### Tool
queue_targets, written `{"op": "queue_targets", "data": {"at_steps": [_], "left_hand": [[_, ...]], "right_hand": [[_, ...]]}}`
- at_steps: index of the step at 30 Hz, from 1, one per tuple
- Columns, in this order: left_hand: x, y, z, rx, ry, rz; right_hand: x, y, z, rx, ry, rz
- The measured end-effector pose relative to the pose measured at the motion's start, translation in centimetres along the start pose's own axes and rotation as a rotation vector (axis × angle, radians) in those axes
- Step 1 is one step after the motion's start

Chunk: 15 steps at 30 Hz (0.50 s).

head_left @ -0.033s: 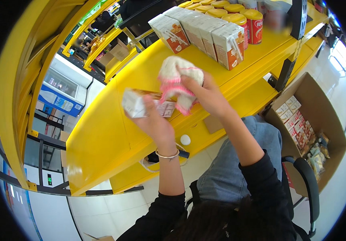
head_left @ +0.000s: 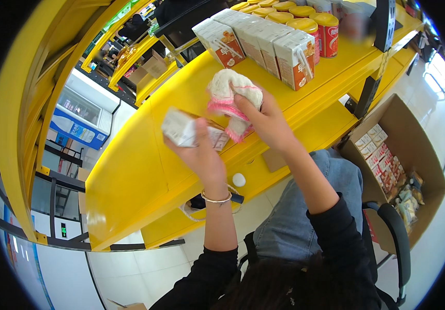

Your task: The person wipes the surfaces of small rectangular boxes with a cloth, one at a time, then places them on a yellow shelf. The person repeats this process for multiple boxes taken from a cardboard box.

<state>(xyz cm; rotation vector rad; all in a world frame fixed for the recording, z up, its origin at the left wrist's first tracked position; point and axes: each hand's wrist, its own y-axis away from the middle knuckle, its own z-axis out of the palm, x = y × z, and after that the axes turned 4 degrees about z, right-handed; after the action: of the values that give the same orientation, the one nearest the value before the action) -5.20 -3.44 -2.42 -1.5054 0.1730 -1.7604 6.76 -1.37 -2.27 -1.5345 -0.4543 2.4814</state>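
Note:
My left hand (head_left: 201,157) is wrapped around a drink carton (head_left: 180,126), white and brown, tilted over the yellow shelf (head_left: 134,170). The carton is slightly blurred, and my palm and fingers cover part of it. A white cloth with pink edging (head_left: 232,89) is bunched in my right hand (head_left: 271,121), its thumb pressed onto the fabric. The cloth hangs just to the right of the carton, its lower corner drooping toward the shelf's near edge. Beyond my hands stands a row of similar cartons (head_left: 295,62), upright, with straws on their sides.
Red cans with yellow lids (head_left: 327,35) stand behind the cartons. On the right, an open cardboard box (head_left: 424,160) holds small cartons and bagged items. A black post (head_left: 384,26) rises at the shelf's right. Below the shelf a round white object (head_left: 239,180) shows beside a cord.
The carton in my left hand has shifted slightly right and turned a little. The cloth in my right hand has risen slightly and folded up at its left side.

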Motion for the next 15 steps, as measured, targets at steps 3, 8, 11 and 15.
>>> {"op": "queue_targets", "data": {"at_steps": [3,8,11,15], "left_hand": [[0.1,0.3,0.9,-0.071,0.018,0.061],[-1.3,-0.6,-0.1,-0.156,0.357,-0.062],[-0.8,-0.6,-0.5,-0.189,0.398,-0.154],[-0.3,-0.8,-0.7,-0.081,0.529,-0.282]], "right_hand": [[0.7,-0.1,0.2,0.161,0.443,-0.39],[0.8,1.5,0.2,0.212,0.493,-0.505],[0.9,4.8,0.3,0.028,0.539,-0.394],[-0.4,6.2,2.7,-0.182,0.818,-0.413]]}}
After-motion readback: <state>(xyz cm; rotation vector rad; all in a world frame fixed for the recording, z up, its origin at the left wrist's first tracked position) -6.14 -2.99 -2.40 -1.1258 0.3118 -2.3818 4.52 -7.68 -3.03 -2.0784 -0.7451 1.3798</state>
